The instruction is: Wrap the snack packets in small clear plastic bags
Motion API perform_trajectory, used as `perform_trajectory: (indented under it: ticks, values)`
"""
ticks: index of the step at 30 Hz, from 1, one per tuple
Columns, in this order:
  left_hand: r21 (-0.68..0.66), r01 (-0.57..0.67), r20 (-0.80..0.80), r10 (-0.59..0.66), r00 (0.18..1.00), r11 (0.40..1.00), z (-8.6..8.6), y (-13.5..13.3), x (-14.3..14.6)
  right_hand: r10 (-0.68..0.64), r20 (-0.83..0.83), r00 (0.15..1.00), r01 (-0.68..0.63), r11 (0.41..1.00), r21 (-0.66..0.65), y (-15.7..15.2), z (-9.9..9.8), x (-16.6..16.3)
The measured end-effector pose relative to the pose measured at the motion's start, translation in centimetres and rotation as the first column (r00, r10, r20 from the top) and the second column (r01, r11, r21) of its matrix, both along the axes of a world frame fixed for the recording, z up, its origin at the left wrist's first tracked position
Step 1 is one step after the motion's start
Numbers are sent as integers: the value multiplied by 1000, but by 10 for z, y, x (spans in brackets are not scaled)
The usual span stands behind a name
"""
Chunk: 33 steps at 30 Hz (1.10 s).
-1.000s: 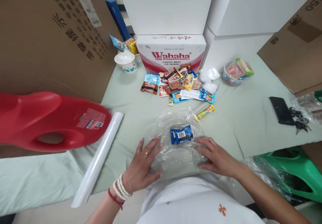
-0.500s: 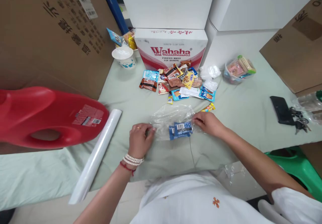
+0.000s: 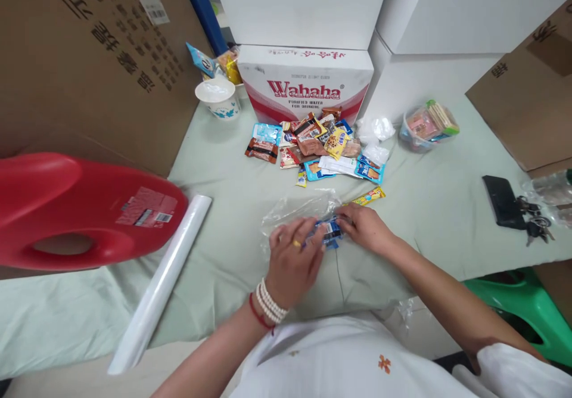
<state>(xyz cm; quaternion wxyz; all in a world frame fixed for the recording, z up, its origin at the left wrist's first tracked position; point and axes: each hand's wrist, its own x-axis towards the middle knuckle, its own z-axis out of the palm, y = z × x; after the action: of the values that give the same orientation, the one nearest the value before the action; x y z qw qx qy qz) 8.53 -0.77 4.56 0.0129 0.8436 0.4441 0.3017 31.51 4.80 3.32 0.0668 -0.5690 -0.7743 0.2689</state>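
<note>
A clear plastic bag point(image 3: 290, 207) lies crumpled on the cloth in front of me, with blue snack packets point(image 3: 331, 229) in or under its film; I cannot tell which. My left hand point(image 3: 297, 255) rests over the bag and the packets' left side, palm down, fingers stretched out. At the packets' right edge, my right hand point(image 3: 364, 226) has thumb and fingers closed on the bag's film. Just beyond that hand lies a yellow stick packet point(image 3: 370, 196). Farther back is a heap of mixed wrapped snacks point(image 3: 313, 143).
A Wahaha carton point(image 3: 304, 85) stands behind the heap. To the left are a red jug point(image 3: 102, 207), a white film roll point(image 3: 163, 285) and a paper cup point(image 3: 217, 98). On the right sit a snack tub point(image 3: 426, 127), a black phone point(image 3: 503, 201) and keys point(image 3: 538, 226).
My left hand has moved right, from the bag's left edge onto the bag and blue packets. My right hand stays at the right side, and the bag is more bunched up.
</note>
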Motion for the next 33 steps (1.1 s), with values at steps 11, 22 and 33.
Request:
perform_trajectory:
  ticks: [11, 22, 33]
  values:
    - [-244, 59, 200, -10, 980, 968, -31, 4, -37, 193, -138, 971, -200, 979, -41, 7, 17, -2]
    - [-350, 62, 108, -25, 994, 935, -30, 3, -55, 292, -111, 950, -297, 954, -27, 10, 22, -21]
    - [-52, -395, 151, 398, 905, 917, -13, 19, -53, 312, -204, 928, -323, 946, -25, 2, 13, -33]
